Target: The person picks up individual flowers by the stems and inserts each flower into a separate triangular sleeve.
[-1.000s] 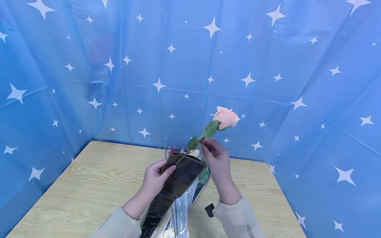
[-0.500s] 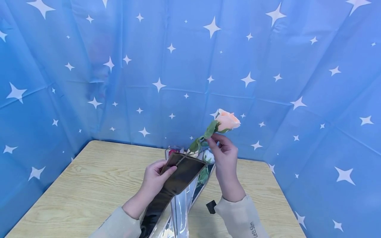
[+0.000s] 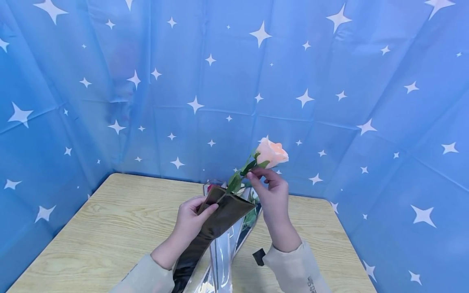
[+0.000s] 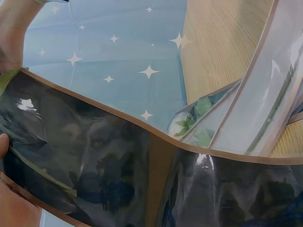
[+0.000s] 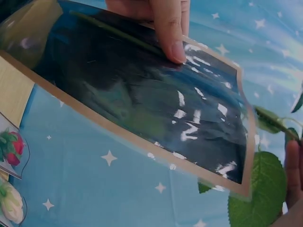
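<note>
A pale peach rose [image 3: 272, 154] leans up to the right, its lower stem inside a black flower sleeve [image 3: 230, 212] with a tan border. My right hand [image 3: 272, 193] pinches the stem just below the bloom, thumb against forefinger. At the sleeve's upper left edge my left hand [image 3: 192, 215] grips it, thumb on the clear front and fingers behind. Through that front the green stem [image 5: 118, 33] shows in the right wrist view, passing near the left thumb. Green leaves [image 5: 259, 191] stand at the sleeve's mouth, some outside it.
Other wrapped flowers lie beneath on the wooden table [image 3: 121, 228]: a red rose [image 5: 15, 149], a white rose [image 5: 10, 203] and clear wrapping [image 3: 221, 256]. A small black piece [image 3: 259, 257] is by the right cuff. Blue star-patterned curtain [image 3: 227, 81] surrounds the table.
My right hand first slid up the stem toward the bloom, then moved down and left. The rose sits lower, its leaves nearer the sleeve's mouth. My left hand has stayed in place.
</note>
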Tool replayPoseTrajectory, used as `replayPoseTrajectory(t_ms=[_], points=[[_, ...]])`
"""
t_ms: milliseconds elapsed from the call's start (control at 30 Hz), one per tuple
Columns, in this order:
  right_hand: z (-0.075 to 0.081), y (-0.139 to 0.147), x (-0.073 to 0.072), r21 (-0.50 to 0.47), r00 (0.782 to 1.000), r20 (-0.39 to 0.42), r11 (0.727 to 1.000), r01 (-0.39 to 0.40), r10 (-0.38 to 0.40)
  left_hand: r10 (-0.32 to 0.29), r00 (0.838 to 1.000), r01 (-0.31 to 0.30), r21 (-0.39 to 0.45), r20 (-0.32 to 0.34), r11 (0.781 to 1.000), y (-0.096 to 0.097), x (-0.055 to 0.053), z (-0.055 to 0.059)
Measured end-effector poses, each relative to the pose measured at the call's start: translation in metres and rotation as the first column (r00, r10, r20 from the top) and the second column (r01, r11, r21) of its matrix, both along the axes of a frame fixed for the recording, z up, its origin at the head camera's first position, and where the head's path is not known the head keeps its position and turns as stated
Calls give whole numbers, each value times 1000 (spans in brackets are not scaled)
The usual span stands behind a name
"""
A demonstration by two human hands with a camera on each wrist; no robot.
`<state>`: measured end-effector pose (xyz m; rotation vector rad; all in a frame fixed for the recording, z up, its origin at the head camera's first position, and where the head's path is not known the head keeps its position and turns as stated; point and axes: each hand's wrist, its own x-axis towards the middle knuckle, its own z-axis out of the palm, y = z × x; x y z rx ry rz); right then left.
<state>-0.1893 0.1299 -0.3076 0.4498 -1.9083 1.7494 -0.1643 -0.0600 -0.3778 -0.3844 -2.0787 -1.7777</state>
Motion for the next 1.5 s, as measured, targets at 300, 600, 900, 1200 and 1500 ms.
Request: replayPoseTrajectory(t_ms=[300,600,900,1200,1500], points=[[2,1,-2,29,1000,13,999,-15,15,12,998,-13,-22,-61,1000,0,1,-2],[-1,-1,-2,27,999,-25,999,-42,42,14,998,-15,-11,-56,1000,0,0,-3],[-3,-2,-2,143,995,-96,990,7,7,0,999,1,24,-51,1000,0,-19,-30],[11,-2,4,256,976,-213,961,101,-46,75,993,-76,-9,-89,997,-1,-23,-31],[15,-3,10,278,980,-186,952,126,-76,95,996,-94,-21,3,995,1,-15,-21]])
